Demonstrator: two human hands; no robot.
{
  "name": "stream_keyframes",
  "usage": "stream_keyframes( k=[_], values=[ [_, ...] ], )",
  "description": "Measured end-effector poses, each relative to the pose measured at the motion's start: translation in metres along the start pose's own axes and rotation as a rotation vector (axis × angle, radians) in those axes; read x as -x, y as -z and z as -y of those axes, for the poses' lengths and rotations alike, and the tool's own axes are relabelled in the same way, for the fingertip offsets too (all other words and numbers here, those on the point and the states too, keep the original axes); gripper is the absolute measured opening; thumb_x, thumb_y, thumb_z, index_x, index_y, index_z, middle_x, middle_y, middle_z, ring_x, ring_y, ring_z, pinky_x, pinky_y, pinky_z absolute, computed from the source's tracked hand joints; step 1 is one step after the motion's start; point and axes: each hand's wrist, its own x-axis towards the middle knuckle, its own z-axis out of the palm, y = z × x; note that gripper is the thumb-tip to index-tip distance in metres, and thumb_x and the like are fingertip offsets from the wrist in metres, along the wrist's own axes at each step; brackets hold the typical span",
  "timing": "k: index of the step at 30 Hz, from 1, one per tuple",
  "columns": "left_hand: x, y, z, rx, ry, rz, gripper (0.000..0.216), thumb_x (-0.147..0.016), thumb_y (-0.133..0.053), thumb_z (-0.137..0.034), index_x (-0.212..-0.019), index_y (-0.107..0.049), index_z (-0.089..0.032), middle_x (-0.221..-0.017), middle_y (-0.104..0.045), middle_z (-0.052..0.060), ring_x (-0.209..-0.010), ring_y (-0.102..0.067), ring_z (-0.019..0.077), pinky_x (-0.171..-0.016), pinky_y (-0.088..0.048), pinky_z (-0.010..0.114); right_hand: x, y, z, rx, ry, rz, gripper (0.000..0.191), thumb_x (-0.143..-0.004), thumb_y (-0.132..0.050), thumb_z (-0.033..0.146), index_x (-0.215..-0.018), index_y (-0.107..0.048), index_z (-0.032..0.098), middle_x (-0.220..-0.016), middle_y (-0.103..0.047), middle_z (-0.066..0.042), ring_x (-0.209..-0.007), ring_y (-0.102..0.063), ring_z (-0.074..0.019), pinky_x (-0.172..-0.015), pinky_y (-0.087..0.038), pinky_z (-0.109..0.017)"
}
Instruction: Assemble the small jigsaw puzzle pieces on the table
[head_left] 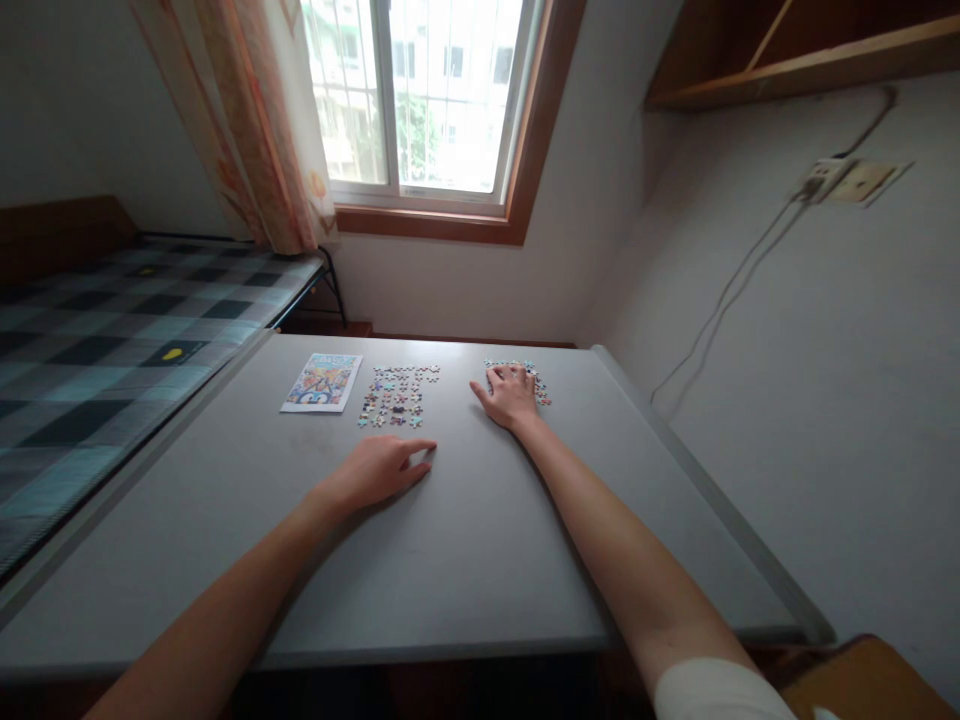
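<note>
My left hand [381, 468] rests on the grey table, its thumb and forefinger stretched out to the right and apart, with nothing between them. Just beyond it lie loose jigsaw pieces [399, 395], spread in rough rows. My right hand [511, 395] lies flat with fingers spread over a second group of jigsaw pieces [541, 388]. Part of that group is hidden beneath the fingers; its far and right edges show. Left of the rows is a printed picture sheet [322, 383] with a colourful cartoon design.
The grey table [465, 570] has a raised rim along its right side. A bed with a checked cover [165, 320] stands to the left. Ahead are a curtain [247, 130] and a window [450, 100]. Cables [724, 295] hang from a wall socket [825, 180] at right.
</note>
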Motion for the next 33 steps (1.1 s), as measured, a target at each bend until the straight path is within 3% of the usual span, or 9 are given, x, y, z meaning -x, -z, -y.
stream_keyframes(
  k=[11,23,28,33],
  values=[
    [0.000,0.003,-0.003,-0.013,0.008,0.008,0.040,-0.087,-0.043,-0.046,-0.120,-0.059,-0.031,-0.068,-0.065,0.000,-0.062,-0.056,0.0138,-0.059,-0.035,0.023,-0.010,0.002,-0.002,0.021,-0.028,-0.005,0.070,-0.086,-0.018,0.067,-0.127,-0.051,0.021,-0.131,-0.045,-0.011,-0.120,-0.031,-0.0310,-0.099,-0.023,-0.044],
    [0.001,0.005,-0.005,-0.013,0.002,0.018,0.041,-0.087,-0.042,-0.046,-0.122,-0.059,-0.029,-0.070,-0.067,0.001,-0.063,-0.057,0.0144,-0.061,-0.037,0.023,-0.036,0.009,0.003,0.058,-0.006,0.166,0.075,-0.086,-0.012,0.068,-0.113,-0.063,0.020,-0.130,-0.050,-0.011,-0.119,-0.031,-0.0330,-0.094,-0.027,-0.046],
    [0.001,0.005,-0.004,-0.010,-0.012,0.015,0.041,-0.087,-0.043,-0.045,-0.123,-0.058,-0.030,-0.071,-0.067,0.000,-0.064,-0.057,0.0146,-0.062,-0.038,0.023,-0.038,0.006,-0.003,0.031,-0.004,0.145,0.071,-0.086,-0.015,0.067,-0.115,-0.062,0.021,-0.130,-0.051,-0.010,-0.118,-0.033,-0.0319,-0.094,-0.028,-0.047],
    [0.001,0.003,-0.003,-0.015,-0.011,0.003,0.041,-0.088,-0.042,-0.045,-0.122,-0.058,-0.030,-0.071,-0.067,0.000,-0.063,-0.057,0.0146,-0.061,-0.038,0.023,-0.040,0.008,-0.019,-0.057,-0.113,0.018,0.058,-0.091,-0.021,0.054,-0.127,-0.052,0.022,-0.132,-0.052,-0.007,-0.116,-0.037,-0.0288,-0.095,-0.030,-0.044]
  ],
)
